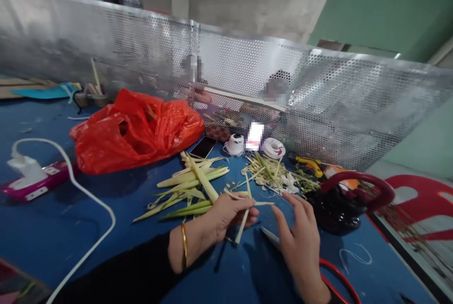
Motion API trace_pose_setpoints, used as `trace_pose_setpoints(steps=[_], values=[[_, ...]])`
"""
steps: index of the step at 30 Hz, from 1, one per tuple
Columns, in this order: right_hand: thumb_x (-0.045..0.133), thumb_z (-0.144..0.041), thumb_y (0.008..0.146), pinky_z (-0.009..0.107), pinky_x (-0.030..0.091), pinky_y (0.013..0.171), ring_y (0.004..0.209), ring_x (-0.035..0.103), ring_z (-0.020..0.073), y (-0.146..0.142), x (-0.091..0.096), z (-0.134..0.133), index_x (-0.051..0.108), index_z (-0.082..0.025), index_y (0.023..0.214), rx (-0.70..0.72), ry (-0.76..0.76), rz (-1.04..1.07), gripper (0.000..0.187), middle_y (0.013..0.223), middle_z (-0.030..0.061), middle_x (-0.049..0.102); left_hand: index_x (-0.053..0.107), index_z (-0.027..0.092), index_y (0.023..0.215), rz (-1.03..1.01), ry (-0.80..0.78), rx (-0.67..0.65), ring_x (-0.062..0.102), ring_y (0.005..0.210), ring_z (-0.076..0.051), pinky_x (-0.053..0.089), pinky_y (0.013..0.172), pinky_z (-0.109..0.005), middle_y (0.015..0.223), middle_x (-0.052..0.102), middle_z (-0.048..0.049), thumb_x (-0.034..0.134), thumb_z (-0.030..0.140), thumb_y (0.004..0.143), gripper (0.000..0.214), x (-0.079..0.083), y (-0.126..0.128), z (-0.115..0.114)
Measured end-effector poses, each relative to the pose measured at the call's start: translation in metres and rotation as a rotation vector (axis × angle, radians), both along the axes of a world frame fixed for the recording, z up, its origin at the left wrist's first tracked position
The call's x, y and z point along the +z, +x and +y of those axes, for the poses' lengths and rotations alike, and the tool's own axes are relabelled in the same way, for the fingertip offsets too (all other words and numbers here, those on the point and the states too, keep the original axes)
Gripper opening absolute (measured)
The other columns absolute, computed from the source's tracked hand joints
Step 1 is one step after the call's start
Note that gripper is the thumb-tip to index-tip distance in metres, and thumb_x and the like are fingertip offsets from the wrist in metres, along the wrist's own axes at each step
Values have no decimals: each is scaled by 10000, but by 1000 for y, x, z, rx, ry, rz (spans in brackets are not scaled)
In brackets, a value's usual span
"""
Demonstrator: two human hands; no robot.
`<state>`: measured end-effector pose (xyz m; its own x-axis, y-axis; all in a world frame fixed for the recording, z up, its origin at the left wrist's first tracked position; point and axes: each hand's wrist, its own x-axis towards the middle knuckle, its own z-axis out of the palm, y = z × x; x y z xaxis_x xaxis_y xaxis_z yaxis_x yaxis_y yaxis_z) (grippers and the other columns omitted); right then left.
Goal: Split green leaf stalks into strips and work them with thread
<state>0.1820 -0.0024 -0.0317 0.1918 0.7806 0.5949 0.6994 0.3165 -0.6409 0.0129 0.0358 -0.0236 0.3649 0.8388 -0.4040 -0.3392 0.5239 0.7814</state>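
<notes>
My left hand (230, 212), with a gold bangle at the wrist, pinches crossed narrow strips of pale green leaf (242, 226) between thumb and fingers. One strip points down and another sticks out to the right. My right hand (299, 235) is apart from them, fingers spread, near the tip of the sideways strip. Under it lies a pointed metal blade (271, 237); a red loop handle (341, 278) shows beside the wrist, and my hand hides whether they join. Behind my left hand lies a pile of long pale green leaves (193, 183).
Trimmed leaf scraps (269, 172) lie beyond my hands. Behind stand a thread cone (235, 144), a lit phone (255, 136), a dark phone (203, 147) and a tape roll (274, 148). Left are a red plastic bag (138, 134) and power strip (46, 181); right, a glossy black red-handled object (336, 212).
</notes>
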Motion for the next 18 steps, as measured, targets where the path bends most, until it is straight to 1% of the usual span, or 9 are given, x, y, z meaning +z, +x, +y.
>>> trace_pose_setpoints(steps=[1, 2, 3, 5, 7, 9, 11, 13, 18], values=[[569, -438, 840, 416, 390, 882, 982, 541, 317, -3, 0, -2, 650, -226, 926, 22, 2, -3, 243, 999, 124, 628, 587, 155, 874, -13, 7, 33, 651, 593, -144, 501, 596, -246, 698, 703, -51, 806, 359, 613, 396, 0, 0, 0], [556, -430, 853, 394, 410, 833, 898, 561, 293, -7, -2, -4, 650, -235, 848, 85, -55, 6, 216, 901, 97, 635, 596, 152, 882, -24, 23, 61, 661, 622, -152, 507, 625, -254, 719, 712, -62, 807, 358, 617, 397, -1, 1, 0], [540, -434, 863, 361, 425, 759, 796, 564, 262, -11, -4, -6, 642, -236, 760, 166, -140, 30, 246, 795, 68, 626, 607, 147, 878, -35, 43, 79, 666, 643, -155, 510, 648, -258, 728, 716, -67, 807, 344, 620, 381, 0, 2, -1], [535, -478, 855, 308, 423, 644, 674, 536, 212, -20, -10, -8, 633, -211, 685, 319, -333, 135, 331, 683, 34, 596, 627, 137, 863, -53, 65, 86, 665, 662, -155, 508, 663, -256, 727, 719, -69, 801, 276, 618, 332, 1, 4, -3], [564, -537, 811, 274, 392, 562, 599, 489, 177, -27, -15, -8, 631, -181, 645, 386, -474, 267, 399, 616, 17, 565, 638, 132, 887, -52, 63, 68, 656, 648, -155, 492, 611, -245, 733, 723, -75, 779, 201, 614, 315, 3, 5, -6], [599, -560, 767, 261, 364, 533, 567, 452, 159, -30, -17, -8, 641, -161, 613, 392, -541, 361, 430, 579, 12, 547, 643, 127, 906, -37, 55, 44, 638, 609, -150, 450, 528, -225, 731, 723, -83, 756, 162, 612, 316, 5, 7, -8], [620, -541, 750, 261, 368, 554, 585, 458, 162, -31, -16, -8, 656, -157, 598, 387, -542, 407, 415, 596, 20, 567, 655, 120, 888, -30, 66, 33, 613, 566, -140, 416, 481, -215, 703, 713, -79, 747, 154, 608, 297, 6, 8, -10], [623, -501, 756, 261, 379, 584, 615, 472, 169, -31, -13, -9, 649, -164, 581, 393, -509, 407, 380, 620, 24, 580, 670, 116, 853, -35, 81, 37, 598, 553, -133, 419, 478, -217, 684, 702, -69, 754, 158, 595, 274, 5, 9, -10], [559, -403, 838, 258, 391, 626, 662, 491, 175, -31, -5, -14, 590, -184, 575, 494, -439, 255, 344, 644, 17, 541, 680, 109, 818, -55, 66, 49, 613, 573, -130, 468, 549, -225, 690, 704, -74, 771, 162, 578, 262, 2, 5, -8]])
